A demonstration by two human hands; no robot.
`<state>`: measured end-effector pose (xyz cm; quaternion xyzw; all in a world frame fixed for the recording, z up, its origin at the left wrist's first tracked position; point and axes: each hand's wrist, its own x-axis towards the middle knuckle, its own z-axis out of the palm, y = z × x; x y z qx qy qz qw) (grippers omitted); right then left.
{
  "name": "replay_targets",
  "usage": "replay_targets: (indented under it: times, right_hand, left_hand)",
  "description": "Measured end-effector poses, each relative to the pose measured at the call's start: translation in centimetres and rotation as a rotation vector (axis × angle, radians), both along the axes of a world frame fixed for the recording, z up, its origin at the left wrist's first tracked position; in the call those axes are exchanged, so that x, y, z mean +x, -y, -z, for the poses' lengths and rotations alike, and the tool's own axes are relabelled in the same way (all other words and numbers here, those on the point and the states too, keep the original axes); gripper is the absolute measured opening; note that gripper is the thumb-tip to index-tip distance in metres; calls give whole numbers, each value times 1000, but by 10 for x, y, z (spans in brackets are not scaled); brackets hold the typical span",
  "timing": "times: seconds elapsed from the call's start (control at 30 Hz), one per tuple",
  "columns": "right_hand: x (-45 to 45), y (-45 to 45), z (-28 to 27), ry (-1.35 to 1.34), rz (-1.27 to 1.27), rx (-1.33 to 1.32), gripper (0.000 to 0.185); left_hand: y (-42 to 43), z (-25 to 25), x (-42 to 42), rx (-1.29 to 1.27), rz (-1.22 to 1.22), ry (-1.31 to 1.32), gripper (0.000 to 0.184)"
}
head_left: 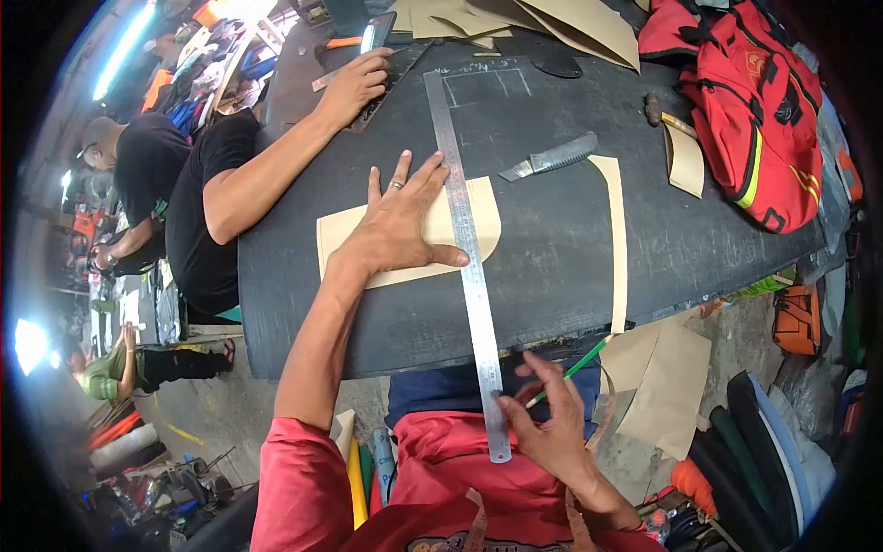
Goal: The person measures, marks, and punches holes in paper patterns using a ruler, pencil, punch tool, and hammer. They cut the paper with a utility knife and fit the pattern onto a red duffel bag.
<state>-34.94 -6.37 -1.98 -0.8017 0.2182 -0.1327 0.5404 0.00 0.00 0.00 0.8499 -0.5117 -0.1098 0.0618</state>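
My left hand point(395, 225) lies with fingers spread on a cream paper piece point(345, 241) with a rounded right end. Its thumb and fingertips reach the edge of a long steel ruler point(476, 304), which crosses the paper and sticks out past the table's near edge. A green pencil point(586, 357) is held in my right hand point(552, 423), close to the ruler's near end; whether the thumb touches the ruler I cannot tell. Beyond my hands lies a utility knife point(552, 158) with its blade out. A narrow curved paper strip point(618, 244) rests to its right.
The dark table point(552, 285) bears chalk lines at the back. A red backpack point(750, 110) and a hammer point(667, 118) are at the right, brown paper sheets point(552, 28) at the far side. A co-worker's arm point(285, 156) with a phone point(377, 35) leans on the left.
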Motion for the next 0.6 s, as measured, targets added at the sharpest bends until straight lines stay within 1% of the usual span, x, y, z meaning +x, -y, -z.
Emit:
replay_targets:
  times: [0.03, 0.07, 0.13, 0.17, 0.23, 0.27, 0.33, 0.4, 0.47, 0.5, 0.6]
  right_hand:
    - [3, 7, -4, 18, 14, -62, 73]
    - [8, 12, -9, 52, 70, -96, 62]
    - [29, 20, -11, 92, 144, -29, 53]
    - [35, 28, -16, 81, 137, -42, 42]
    - [49, 50, -12, 142, 95, -94, 32]
    - [58, 56, -10, 223, 115, 6, 33]
    - [78, 73, -26, 171, 50, 12, 43]
    - [100, 80, -35, 138, 70, 49, 45]
    - [123, 86, -30, 222, 69, -146, 41]
    - [134, 86, -28, 257, 108, -97, 36]
    - [160, 90, -14, 264, 141, -40, 31]
  left_hand:
    - [2, 1, -4, -5, -6, 7, 143]
    - [3, 3, -7, -10, -12, 14, 143]
    - [-1, 0, 1, -18, -12, 37, 143]
    - [-2, 1, -1, -20, -14, 42, 142]
    - [-2, 5, -1, -33, -14, 41, 142]
    - [-3, 7, -1, -40, -14, 46, 142]
    - [-3, 7, -1, -44, -10, 49, 142]
    - [-3, 6, -1, -47, -7, 55, 142]
    - [-2, 6, -1, -36, -8, 56, 143]
    - [-2, 5, 0, -38, -10, 59, 143]
    - [-4, 7, -2, -45, -14, 54, 143]
